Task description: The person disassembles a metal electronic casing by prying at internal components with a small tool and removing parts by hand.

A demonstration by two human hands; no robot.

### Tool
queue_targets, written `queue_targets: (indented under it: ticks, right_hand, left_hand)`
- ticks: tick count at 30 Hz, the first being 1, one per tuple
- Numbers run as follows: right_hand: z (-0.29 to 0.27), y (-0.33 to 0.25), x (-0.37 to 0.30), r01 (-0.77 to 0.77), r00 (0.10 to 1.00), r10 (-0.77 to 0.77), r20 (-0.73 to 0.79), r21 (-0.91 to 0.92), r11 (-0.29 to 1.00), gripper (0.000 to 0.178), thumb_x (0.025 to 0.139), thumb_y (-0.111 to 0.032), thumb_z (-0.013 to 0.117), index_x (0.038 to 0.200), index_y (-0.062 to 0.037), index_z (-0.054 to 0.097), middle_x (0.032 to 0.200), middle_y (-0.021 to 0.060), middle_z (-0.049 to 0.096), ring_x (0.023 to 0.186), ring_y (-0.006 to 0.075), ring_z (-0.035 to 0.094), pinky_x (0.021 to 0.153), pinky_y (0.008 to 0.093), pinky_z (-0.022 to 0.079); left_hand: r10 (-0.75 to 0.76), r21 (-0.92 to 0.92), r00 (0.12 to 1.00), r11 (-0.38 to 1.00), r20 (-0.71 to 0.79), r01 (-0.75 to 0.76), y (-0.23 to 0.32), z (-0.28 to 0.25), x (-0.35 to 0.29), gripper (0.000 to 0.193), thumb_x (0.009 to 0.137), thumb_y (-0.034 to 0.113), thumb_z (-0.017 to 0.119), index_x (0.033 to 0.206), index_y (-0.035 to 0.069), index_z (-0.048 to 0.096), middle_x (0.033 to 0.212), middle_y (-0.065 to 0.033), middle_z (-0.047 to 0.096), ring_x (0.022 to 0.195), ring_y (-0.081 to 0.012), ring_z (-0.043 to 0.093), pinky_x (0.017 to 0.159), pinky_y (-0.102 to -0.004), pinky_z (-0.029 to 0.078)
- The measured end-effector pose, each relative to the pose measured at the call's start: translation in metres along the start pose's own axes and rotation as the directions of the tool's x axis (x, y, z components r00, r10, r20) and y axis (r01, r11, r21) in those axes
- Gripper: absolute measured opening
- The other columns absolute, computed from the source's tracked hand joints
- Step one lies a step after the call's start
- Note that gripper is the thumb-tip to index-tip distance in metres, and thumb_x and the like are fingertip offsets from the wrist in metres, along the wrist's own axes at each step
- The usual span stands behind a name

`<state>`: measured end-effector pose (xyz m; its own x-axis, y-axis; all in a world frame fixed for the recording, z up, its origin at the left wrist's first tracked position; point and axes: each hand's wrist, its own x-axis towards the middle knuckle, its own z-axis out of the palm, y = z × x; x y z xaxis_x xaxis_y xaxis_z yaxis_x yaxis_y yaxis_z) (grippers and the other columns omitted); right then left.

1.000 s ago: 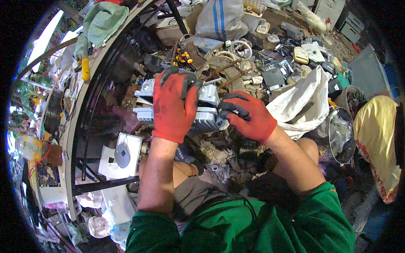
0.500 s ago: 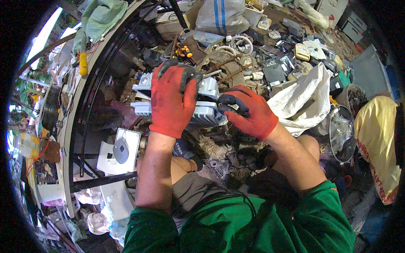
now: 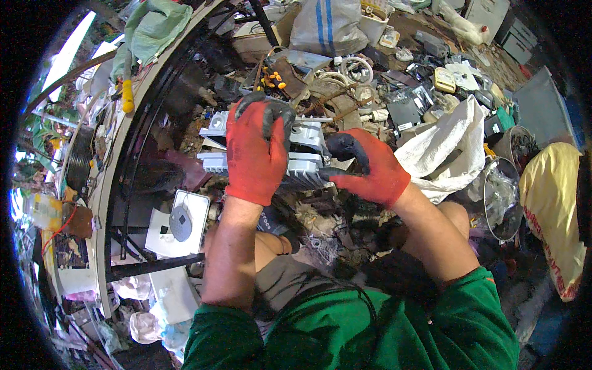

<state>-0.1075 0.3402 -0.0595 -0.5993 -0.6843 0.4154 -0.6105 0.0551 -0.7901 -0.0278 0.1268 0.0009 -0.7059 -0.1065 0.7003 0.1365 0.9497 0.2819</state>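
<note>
My left hand [image 3: 257, 148], in a red glove with dark fingertips, is closed over the middle of a pale grey finned metal housing [image 3: 300, 165]. The housing lies in two stacked halves with a dark gap between them, and much of it is hidden under that hand. At its right end is my right hand [image 3: 370, 166], gloved alike. Thumb and bent fingers are apart there, their tips close against the end of the housing; whether they touch it I cannot tell.
Left of me stands a black metal frame [image 3: 154, 266] holding a white panel [image 3: 187, 216]. A white sack [image 3: 441, 151] lies to the right, before a wire-rimmed bucket [image 3: 501, 203] and a yellow sack [image 3: 550, 203]. Scrap electronics cover the ground ahead; a white chicken [image 3: 462, 24] is beyond.
The thumb and fingers of my right hand have spread wider apart at the housing's end. My left hand keeps its hold, and the whole view has shifted slightly.
</note>
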Motion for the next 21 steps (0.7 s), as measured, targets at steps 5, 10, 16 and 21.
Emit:
queue_targets:
  ticks: [5,10,16,21]
  right_hand:
    - [0.003,0.000,-0.003,0.015,1.000,-0.016,-0.008,-0.136,0.991,0.045,0.081,-0.028,0.077,0.118,-0.0048,0.064,0.124,0.0212,0.062,0.111,0.0392,0.064,0.093,0.0427,0.052]
    - [-0.001,-0.001,-0.001,0.004,1.000,-0.002,0.024,-0.095,0.995,0.047,0.080,-0.027,0.078,0.119,-0.0046,0.064,0.120,0.0193,0.064,0.106,0.0383,0.066,0.092,0.0423,0.053]
    - [-0.001,-0.006,0.000,0.008,1.000,-0.005,0.019,-0.162,0.987,0.049,0.078,-0.024,0.079,0.119,-0.0028,0.063,0.110,0.0172,0.065,0.099,0.0367,0.067,0.088,0.0417,0.054]
    - [-0.001,-0.004,0.002,0.050,0.999,-0.049,0.010,-0.095,0.994,0.045,0.079,-0.023,0.079,0.117,-0.0035,0.065,0.110,0.0185,0.065,0.099,0.0369,0.067,0.086,0.0421,0.054]
  left_hand:
    - [0.051,0.016,0.998,0.999,-0.034,-0.050,-0.006,0.005,-0.004,0.024,0.088,0.013,0.064,0.107,-0.002,0.061,0.106,-0.0197,0.065,0.108,-0.0418,0.058,0.107,-0.0511,0.037]
    - [0.056,0.025,0.995,0.998,0.078,-0.058,-0.009,-0.003,0.000,0.029,0.088,0.017,0.066,0.109,-0.002,0.061,0.106,-0.0190,0.064,0.107,-0.0401,0.059,0.108,-0.0515,0.037]
    - [0.010,0.001,0.994,1.000,0.107,-0.010,-0.007,-0.004,-0.001,0.031,0.087,0.019,0.068,0.111,0.000,0.062,0.112,-0.0192,0.063,0.115,-0.0429,0.054,0.108,-0.0513,0.037]
    - [0.012,0.008,0.996,1.000,0.084,-0.013,-0.007,-0.002,-0.003,0.033,0.086,0.019,0.069,0.113,0.000,0.062,0.116,-0.0202,0.064,0.117,-0.0435,0.053,0.107,-0.0517,0.037]
